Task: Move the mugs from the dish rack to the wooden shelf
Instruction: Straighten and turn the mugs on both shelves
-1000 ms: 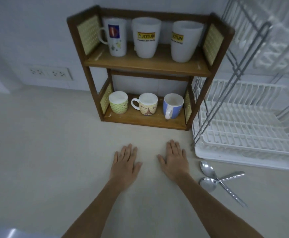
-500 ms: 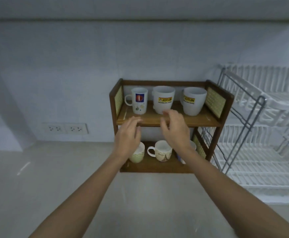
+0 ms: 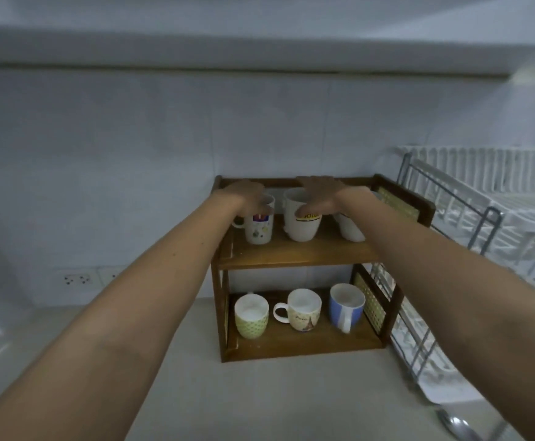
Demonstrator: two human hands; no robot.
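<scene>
The wooden shelf [image 3: 294, 259] stands on the counter against the wall. Its top board holds a white mug with a printed emblem [image 3: 259, 230], a white mug with a yellow logo [image 3: 302, 227] and a third white mug [image 3: 350, 229], partly hidden by my right arm. On the lower board are a green-patterned mug [image 3: 251, 316], a cream picture mug [image 3: 301, 311] and a blue striped mug [image 3: 345, 308]. My left hand [image 3: 247, 195] lies palm down over the emblem mug's rim. My right hand [image 3: 320, 194] hovers over the logo mug, thumb across its front. The white dish rack [image 3: 482, 218] shows no mugs.
The dish rack stands right beside the shelf on the right. A metal spoon [image 3: 457, 424] lies on the counter at the lower right. Wall sockets [image 3: 76, 278] sit low on the wall to the left. A ledge runs overhead along the wall.
Both hands lifted off the counter, rose past the shelf's front edge, and now reach over the top-board mugs. The view tilted upward.
</scene>
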